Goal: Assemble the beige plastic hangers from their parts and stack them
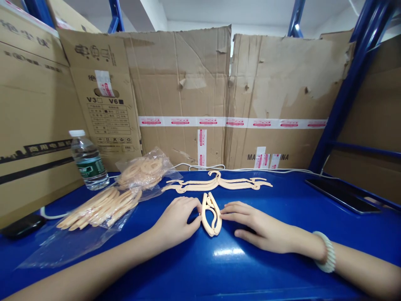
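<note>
A cream plastic folding hanger (205, 223) lies folded on the blue table in front of me, its two arms side by side. My left hand (177, 219) is at its left edge, thumb and forefinger bent close together against it. On the other side, my right hand (263, 225) rests with fingers stretched out, fingertips touching the hanger's right edge and thumb apart from it. Just beyond, unfolded hangers (200, 185) lie stacked with their hooks pointing away. To the left, a clear plastic bag (94, 240) holds several more folded hangers (100, 207).
A water bottle (89, 161) stands at the back left, near a black object (23, 225) with a white cable. A dark phone-like slab (343, 195) lies on the right. Cardboard sheets (181, 92) wall the back, with white cables along their foot and blue posts (347, 79) beside them.
</note>
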Available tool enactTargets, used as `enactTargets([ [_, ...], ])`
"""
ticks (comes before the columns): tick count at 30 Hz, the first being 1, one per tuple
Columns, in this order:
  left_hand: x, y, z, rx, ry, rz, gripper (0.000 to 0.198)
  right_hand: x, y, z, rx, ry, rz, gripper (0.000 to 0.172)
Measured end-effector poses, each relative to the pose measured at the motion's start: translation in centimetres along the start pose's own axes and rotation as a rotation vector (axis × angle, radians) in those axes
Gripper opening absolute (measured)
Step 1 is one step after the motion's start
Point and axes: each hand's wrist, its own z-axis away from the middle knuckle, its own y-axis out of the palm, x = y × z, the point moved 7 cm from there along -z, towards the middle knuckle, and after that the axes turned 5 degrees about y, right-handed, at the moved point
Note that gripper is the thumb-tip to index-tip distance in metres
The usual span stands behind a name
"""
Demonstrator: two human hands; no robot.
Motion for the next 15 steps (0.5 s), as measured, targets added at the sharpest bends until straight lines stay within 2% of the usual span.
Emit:
enactTargets([
  [8,0.9,0.3,-0.3,-0.1,-0.057,0.127,0.01,-0.1,0.0,0.0,0.033,0.018,-0.006,0.048],
  [15,1.4,0.6,-0.1,-0.112,-0.12,0.133,0.01,0.2,0.0,0.0,0.049,0.007,0.0,0.049],
])
